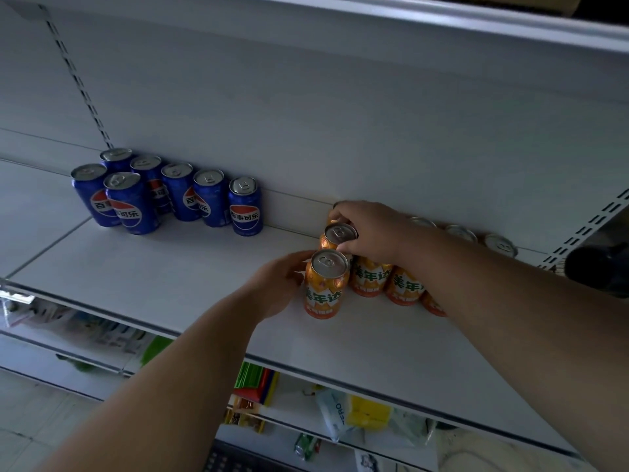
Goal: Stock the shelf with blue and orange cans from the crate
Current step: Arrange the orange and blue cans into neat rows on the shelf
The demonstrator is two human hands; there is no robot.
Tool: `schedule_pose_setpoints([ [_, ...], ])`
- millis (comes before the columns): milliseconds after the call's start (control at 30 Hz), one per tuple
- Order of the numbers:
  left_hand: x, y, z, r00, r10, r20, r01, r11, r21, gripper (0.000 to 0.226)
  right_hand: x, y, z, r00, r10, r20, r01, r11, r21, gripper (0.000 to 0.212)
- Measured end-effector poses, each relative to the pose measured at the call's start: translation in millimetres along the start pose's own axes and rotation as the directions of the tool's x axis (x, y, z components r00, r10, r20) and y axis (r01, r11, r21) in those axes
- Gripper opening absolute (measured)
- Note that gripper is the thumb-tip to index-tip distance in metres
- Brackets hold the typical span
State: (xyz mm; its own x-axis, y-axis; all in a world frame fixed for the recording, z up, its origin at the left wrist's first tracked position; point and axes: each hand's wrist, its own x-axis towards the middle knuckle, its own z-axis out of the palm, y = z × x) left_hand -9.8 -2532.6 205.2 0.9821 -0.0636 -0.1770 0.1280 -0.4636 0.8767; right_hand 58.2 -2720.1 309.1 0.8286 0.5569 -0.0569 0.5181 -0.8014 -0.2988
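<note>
Several blue cans (pixel 170 195) stand clustered at the back left of the white shelf (pixel 170 274). On the right, several orange cans (pixel 371 277) stand in rows, partly hidden by my right forearm. My left hand (pixel 279 284) wraps the left side of the front orange can (pixel 325 287), which stands upright on the shelf. My right hand (pixel 367 229) grips from above the rim of a second orange can (pixel 337 235) just behind it. The crate is out of view.
Bare shelf surface lies between the blue and orange groups. Another shelf board (pixel 442 15) hangs overhead. The lower shelf (pixel 306 420) holds packets and bags. A dark object (pixel 599 267) sits at the right edge.
</note>
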Motion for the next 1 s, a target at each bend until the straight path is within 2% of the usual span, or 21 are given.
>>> schedule_pose_setpoints([
  [100, -6.8, -9.9, 1.1, 1.0, 0.015, -0.007, -0.015, 1.0, 0.019, 0.056, -7.0, 2.8, -0.5, 0.999, -0.004, -0.034, 0.004, 1.0, 0.023, 0.054],
  [233, -25.0, -17.1, 3.3, 1.0, 0.009, 0.015, -0.01, 0.996, 0.086, 0.052, -21.8, -1.9, -2.7, 0.985, -0.083, -0.153, 0.09, 0.995, 0.039, 0.042],
  [367, -34.2, -13.6, 14.6, 0.999, 0.043, -0.021, -0.039, 0.981, 0.189, 0.055, -30.5, -16.4, 1.8, 0.988, -0.156, 0.003, 0.156, 0.988, -0.013, 0.056],
  [533, -38.9, -7.0, 28.3, 0.986, 0.077, -0.149, -0.048, 0.981, 0.187, 0.076, -23.5, -16.8, 4.7, 0.98, -0.2, 0.023, 0.201, 0.974, -0.106, 0.067],
  [600, -40.6, -6.8, 32.5, 0.982, 0.092, -0.167, -0.059, 0.979, 0.193, 0.071, -24.0, -16.5, 4.8, 0.978, -0.207, 0.038, 0.21, 0.972, -0.108, 0.069],
  [733, -43.6, -3.7, 40.6, 0.978, 0.125, -0.168, -0.073, 0.955, 0.286, 0.046, -26.7, -15.8, 10.2, 0.979, -0.192, 0.071, 0.194, 0.981, -0.019, 0.066],
  [867, -43.6, -3.7, 41.8, 0.972, 0.13, -0.197, -0.071, 0.957, 0.282, 0.048, -26.9, -16.5, 11.1, 0.98, -0.193, 0.043, 0.194, 0.981, -0.02, 0.053],
  [1000, -41.7, -5.7, 40.8, 0.976, 0.115, -0.184, -0.058, 0.956, 0.287, 0.05, -27.0, -18.5, 15.8, 0.985, -0.173, 0.024, 0.173, 0.985, -0.016, 0.057],
])
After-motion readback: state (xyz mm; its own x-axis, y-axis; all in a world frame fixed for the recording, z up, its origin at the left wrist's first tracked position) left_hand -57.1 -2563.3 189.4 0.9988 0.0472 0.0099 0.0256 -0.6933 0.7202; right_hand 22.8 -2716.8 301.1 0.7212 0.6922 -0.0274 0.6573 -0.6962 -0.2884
